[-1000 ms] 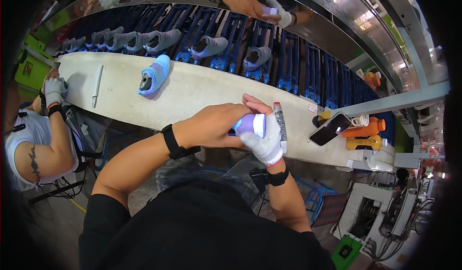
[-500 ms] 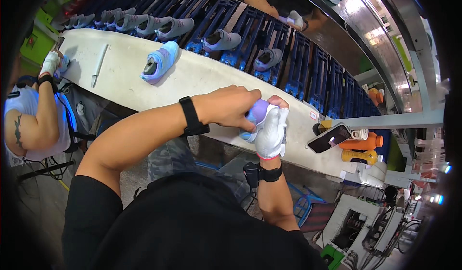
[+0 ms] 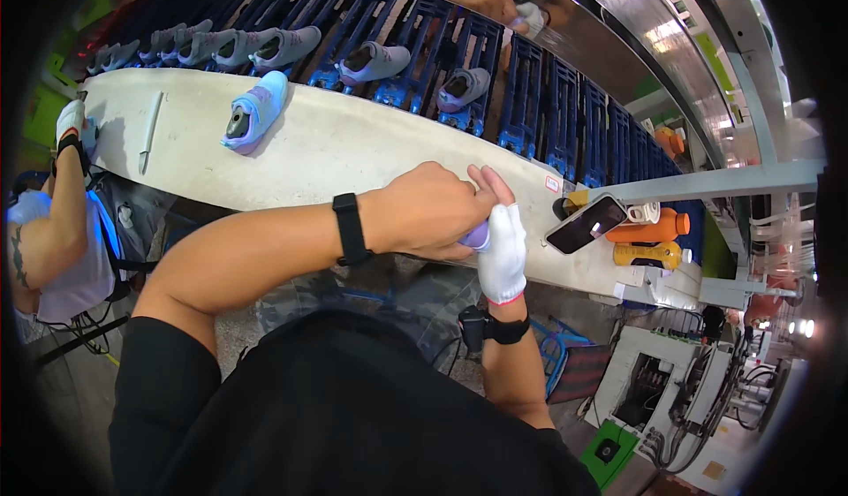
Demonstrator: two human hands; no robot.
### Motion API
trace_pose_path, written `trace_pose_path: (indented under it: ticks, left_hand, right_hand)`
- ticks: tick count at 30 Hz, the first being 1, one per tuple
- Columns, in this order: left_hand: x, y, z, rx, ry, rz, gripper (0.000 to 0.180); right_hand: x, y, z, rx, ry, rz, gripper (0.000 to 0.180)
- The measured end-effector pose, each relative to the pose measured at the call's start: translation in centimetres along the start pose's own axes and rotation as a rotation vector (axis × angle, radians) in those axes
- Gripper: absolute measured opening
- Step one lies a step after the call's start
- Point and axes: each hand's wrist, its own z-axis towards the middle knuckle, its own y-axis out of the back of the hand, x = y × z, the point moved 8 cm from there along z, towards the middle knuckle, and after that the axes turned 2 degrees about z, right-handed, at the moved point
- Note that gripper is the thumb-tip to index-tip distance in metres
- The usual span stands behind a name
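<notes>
Above the near edge of the long white bench, both my hands close around a light blue and purple shoe (image 3: 478,236). Only a small purple part of it shows; the rest is hidden. My bare left hand (image 3: 430,209) covers it from the left, its fingers bent around it. My right hand (image 3: 503,247), in a white glove with bare fingertips, grips it from the right. Farther left on the bench (image 3: 344,156) lies another blue and purple shoe (image 3: 254,113), apart from my hands.
Blue racks behind the bench carry several grey shoes (image 3: 375,61). A white-handled knife (image 3: 151,131) lies at left, near a co-worker's gloved hand (image 3: 71,121). At right are a phone (image 3: 586,224), an orange bottle (image 3: 654,227) and a yellow bottle (image 3: 652,255). A metal beam (image 3: 707,179) crosses above.
My hands have drawn closer together around the shoe, and the left now covers more of it. The bench and its items have shifted left in the view.
</notes>
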Motion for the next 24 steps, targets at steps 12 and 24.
trace_pose_path:
  ticks: [12, 24]
  left_hand:
    - [-0.6, 2.8, -11.5, -0.215, 0.303, -0.224, 0.075]
    - [-0.4, 3.4, -8.1, -0.157, 0.248, -0.322, 0.084]
  right_hand:
    - [-2.1, -3.4, -5.7, -0.038, 0.385, -0.646, 0.060]
    - [-2.6, -2.0, -5.2, -0.001, -0.079, -0.576, 0.065]
